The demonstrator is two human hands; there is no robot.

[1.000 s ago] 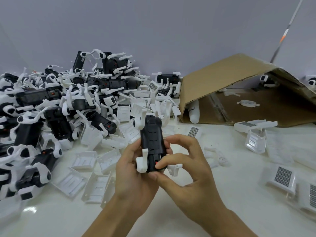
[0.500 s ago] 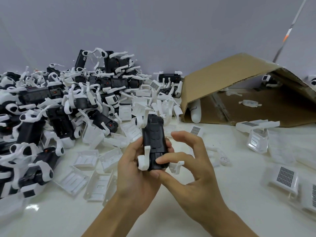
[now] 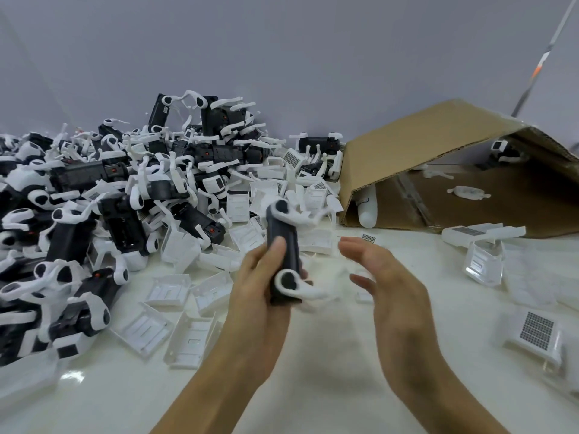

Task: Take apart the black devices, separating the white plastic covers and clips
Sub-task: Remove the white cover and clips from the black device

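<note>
- Right hand (image 3: 388, 283) off the device (image 3: 283, 255) since a second ago, now just beside it, fingers spread loose, holding nothing.
- Device turned side-on, white clips (image 3: 294, 285) poking right.
- Left hand (image 3: 257, 286) wrapped round it, thumb on top, over the table (image 3: 313, 355).
- Can't read any writing, too blurry.
- Pile (image 3: 109, 198) at left.

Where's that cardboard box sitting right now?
In the head view, the cardboard box lies tipped on its side at the far right of the white table, against the wall, just right of the pile of black devices.
</note>
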